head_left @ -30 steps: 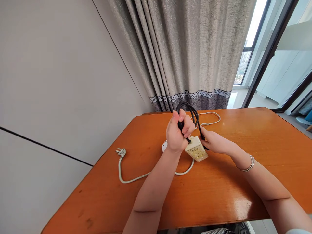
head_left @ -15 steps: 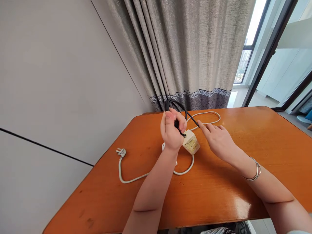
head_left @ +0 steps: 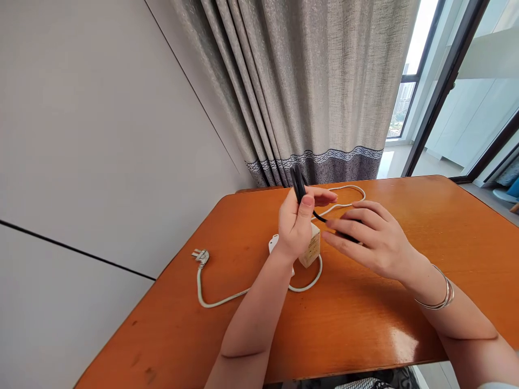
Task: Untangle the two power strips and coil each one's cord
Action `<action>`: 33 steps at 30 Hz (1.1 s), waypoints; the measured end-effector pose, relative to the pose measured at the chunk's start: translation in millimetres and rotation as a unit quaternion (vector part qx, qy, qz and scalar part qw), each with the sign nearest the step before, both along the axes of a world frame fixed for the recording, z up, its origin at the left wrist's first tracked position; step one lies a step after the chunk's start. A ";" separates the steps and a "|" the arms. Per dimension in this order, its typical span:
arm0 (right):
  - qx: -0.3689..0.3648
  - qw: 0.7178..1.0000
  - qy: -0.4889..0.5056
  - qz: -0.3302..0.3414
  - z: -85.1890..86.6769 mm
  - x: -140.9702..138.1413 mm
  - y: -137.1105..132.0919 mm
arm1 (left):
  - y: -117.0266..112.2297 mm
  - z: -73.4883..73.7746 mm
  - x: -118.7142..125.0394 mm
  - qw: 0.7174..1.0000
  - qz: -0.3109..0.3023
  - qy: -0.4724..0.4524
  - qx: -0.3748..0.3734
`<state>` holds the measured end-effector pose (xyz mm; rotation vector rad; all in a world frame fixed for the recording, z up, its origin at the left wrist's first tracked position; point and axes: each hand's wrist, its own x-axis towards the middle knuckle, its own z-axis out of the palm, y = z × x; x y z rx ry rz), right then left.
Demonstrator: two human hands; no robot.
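Above the wooden table, my left hand (head_left: 295,224) is closed on a coiled black cable (head_left: 298,183), gripping the loops between thumb and palm with the fingers pointing right. A single black strand runs from the coil to my right hand (head_left: 371,240). That hand's fingers bend around the strand and a dark stretch of it, partly hidden between them. Just behind and below my left hand is a white box-shaped adapter (head_left: 311,249) with printing on its face. Part of a white power strip (head_left: 273,243) shows behind my left wrist.
A white three-pin plug (head_left: 201,256) lies on the orange-brown table (head_left: 357,319) at the left, its white cord (head_left: 223,301) running under my left arm. A thin white cord (head_left: 357,189) loops near the back edge. A grey curtain (head_left: 324,97) hangs behind.
My left hand has rotated and shifted slightly right, so the black coil now shows edge-on. My right hand has moved right and its fingers now curl around the black strand. The adapter looks turned.
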<state>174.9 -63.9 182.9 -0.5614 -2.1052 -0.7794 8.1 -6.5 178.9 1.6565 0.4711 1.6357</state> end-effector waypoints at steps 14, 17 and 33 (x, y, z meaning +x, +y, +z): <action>-0.142 0.970 0.181 0.074 7.8 13.0 0.6 | -15.8 -9.4 8.7 0.894 -0.384 0.139 -0.186; -0.231 0.950 0.189 0.093 7.0 14.7 3.9 | -13.2 -6.0 6.4 0.862 -0.440 0.146 -0.203; -0.610 0.626 0.390 0.290 -4.8 13.5 33.9 | -3.3 -2.7 8.7 0.886 -0.404 -0.018 -0.225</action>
